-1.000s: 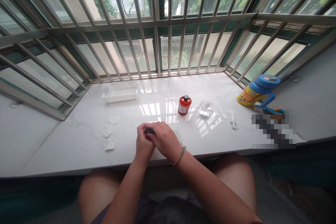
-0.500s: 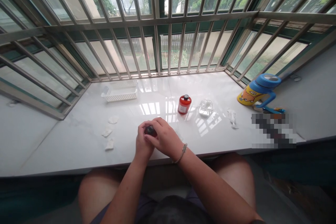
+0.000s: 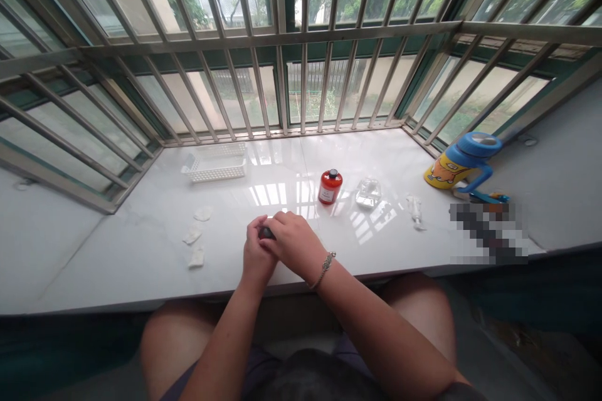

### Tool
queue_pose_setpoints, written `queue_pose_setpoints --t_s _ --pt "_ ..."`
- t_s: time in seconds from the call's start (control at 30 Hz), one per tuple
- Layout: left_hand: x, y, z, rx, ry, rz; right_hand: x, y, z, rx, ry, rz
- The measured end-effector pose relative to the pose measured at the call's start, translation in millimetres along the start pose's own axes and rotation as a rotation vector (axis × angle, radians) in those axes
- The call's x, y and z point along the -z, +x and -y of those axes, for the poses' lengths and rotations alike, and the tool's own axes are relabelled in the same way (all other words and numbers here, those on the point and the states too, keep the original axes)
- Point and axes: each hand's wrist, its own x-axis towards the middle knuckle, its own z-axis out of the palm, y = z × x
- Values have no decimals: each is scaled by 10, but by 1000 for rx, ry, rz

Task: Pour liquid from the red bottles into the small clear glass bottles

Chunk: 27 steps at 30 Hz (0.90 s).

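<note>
Close to the front of the white counter, both hands are closed round a small bottle with a black cap. Only the dark top shows; the fingers hide its body. My left hand wraps it from the left side. My right hand lies over its right side and top, fingers curled toward the cap and thumb out of clear sight. Beyond the hands, to the right, stands a red bottle with a black cap and a pale label. Left of the hands lie crumpled white pieces, like tissue or cotton.
A white perforated basket sits at the back left. To the right are a clear plastic container, a whitish tube and a blue-and-yellow drinking bottle. Metal bars border the counter; a pixelated patch covers something at right.
My right hand has shifted and turned slightly over the bottle's top, so less of the cap shows. The left hand and the things on the counter stay where they were.
</note>
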Motion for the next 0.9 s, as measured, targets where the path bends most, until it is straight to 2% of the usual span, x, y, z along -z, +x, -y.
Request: queue_pose_setpoints --t_s 0.1,0.23,0.33,0.43,0.53,0.67,0.8,0.9 --pt "6 2 -13 5 24 -2 -35 47 -12 62 -57 32" --pt "14 0 -48 31 95 5 74 83 -12 125 80 30" --pt "11 -5 -64 51 2 38 225 74 -39 127 229 -57" --pt "9 -16 -81 7 -114 59 354 -41 -184 71 322 -198" --pt "23 -27 -98 -19 -82 79 410 -322 -495 -37 330 -351" --pt "44 -33 -105 -35 -36 88 380 -883 -1103 -320 188 -509" --pt "47 -38 -133 -34 -31 83 294 -1446 -1698 -546 34 -484" --pt "46 -46 -185 -14 -38 71 230 -1743 -2005 -655 -36 -464"
